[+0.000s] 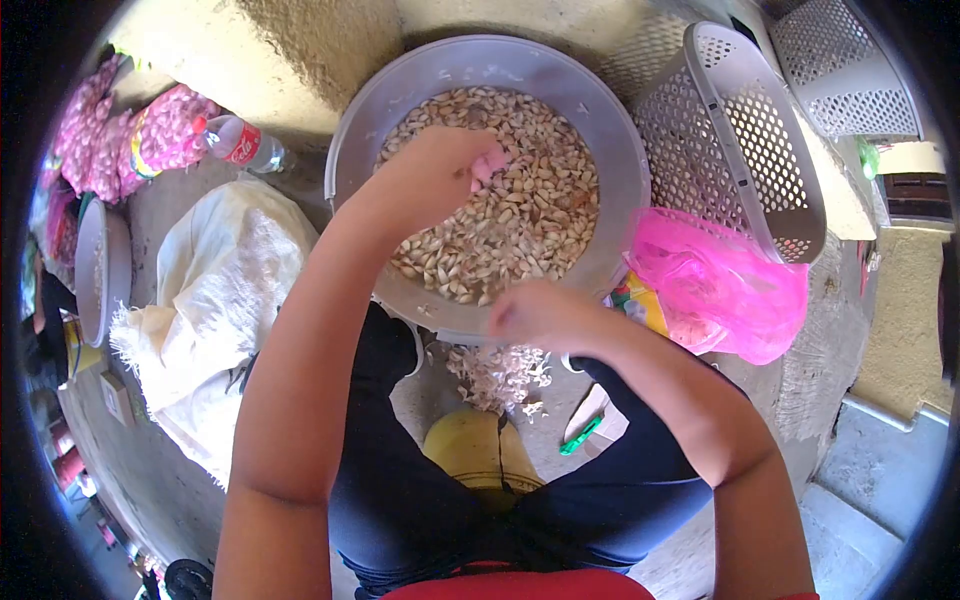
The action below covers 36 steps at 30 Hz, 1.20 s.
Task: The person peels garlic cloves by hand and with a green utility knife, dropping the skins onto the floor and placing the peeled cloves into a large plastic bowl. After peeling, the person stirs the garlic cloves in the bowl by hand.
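A large grey basin (350,130) stands in front of me, with many unpeeled garlic cloves (540,200) spread across its bottom. My left hand (448,172) is over the cloves, its fingers curled in and partly turned away from view. Something pink (488,165) shows at those fingertips; I cannot tell what they hold. Smeared by motion, my right hand (545,315) is bent inward at the basin's near rim. Below that rim, a heap of pale garlic skins (500,375) lies on the ground between my knees.
Right of the basin are a perforated grey basket (690,150) and a pink plastic bag (720,290). A white sack (230,260), a cola bottle (245,143) and pink net bags (175,125) are left. A yellow bucket (470,445) and green cutter (580,436) lie between my legs.
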Tool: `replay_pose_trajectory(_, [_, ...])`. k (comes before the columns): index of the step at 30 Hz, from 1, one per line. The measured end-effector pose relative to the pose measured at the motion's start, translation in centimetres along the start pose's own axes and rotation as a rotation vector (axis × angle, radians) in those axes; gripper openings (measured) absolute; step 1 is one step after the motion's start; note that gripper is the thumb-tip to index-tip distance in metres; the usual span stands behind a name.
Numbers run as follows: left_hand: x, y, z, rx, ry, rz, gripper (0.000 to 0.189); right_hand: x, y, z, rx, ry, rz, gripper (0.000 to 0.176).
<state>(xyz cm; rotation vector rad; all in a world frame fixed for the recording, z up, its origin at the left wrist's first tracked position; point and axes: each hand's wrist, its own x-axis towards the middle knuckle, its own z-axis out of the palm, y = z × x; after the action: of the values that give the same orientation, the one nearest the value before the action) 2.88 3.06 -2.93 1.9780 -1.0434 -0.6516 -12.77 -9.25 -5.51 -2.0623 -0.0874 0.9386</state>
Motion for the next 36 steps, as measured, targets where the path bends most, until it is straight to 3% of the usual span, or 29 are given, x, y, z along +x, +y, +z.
replay_pose_trajectory(2, [-0.3,-0.5,0.0,0.06,0.04,0.036,0.029,-0.2,-0.4,3.7,-0.08,-0.148,0.05,0.022])
replay_pose_trajectory(7, [0.0,-0.3,-0.1,0.122,0.071,0.016,0.02,-0.2,1.9,8.9,-0.424,-0.189,0.035,0.021])
replay_pose_trajectory(11, [0.6,-0.5,0.1,0.095,0.114,0.05,0.016,0.3,3.8,10.5,-0.363,-0.075,0.088,0.016])
replay_pose_trajectory(15, [0.9,-0.1,0.6,-0.037,0.147,-0.013,0.016,0.3,2.6,8.0,-0.404,0.076,0.16,0.019])
replay_pose_trajectory(19, [1.6,-1.5,1.9,0.052,0.186,0.007,0.018,-0.7,0.3,2.5,-0.562,0.259,0.261,0.02])
replay_pose_trajectory(21, [1.7,-1.9,2.7,0.109,0.175,-0.061,0.019,-2.2,-0.4,-0.4,-0.56,0.281,0.246,0.02])
replay_pose_trajectory(24, [1.9,-4.3,4.9,0.117,0.161,0.004,0.019,-3.9,-0.3,-4.0,-0.544,0.281,0.212,0.019])
replay_pose_trajectory(28, [2.3,-9.7,9.0,0.166,0.039,-0.194,0.016,-5.9,-0.2,-7.0,-0.437,0.3,0.278,0.023])
replay_pose_trajectory(33, [2.1,-14.7,15.7,0.156,-0.15,-0.424,0.017,-7.6,0.8,-9.0,-0.399,0.51,0.338,0.028])
replay_pose_trajectory(36, [1.6,-18.4,21.1,0.112,-0.05,-0.447,0.02,-8.1,0.9,-9.3,-0.418,0.576,0.318,0.028])
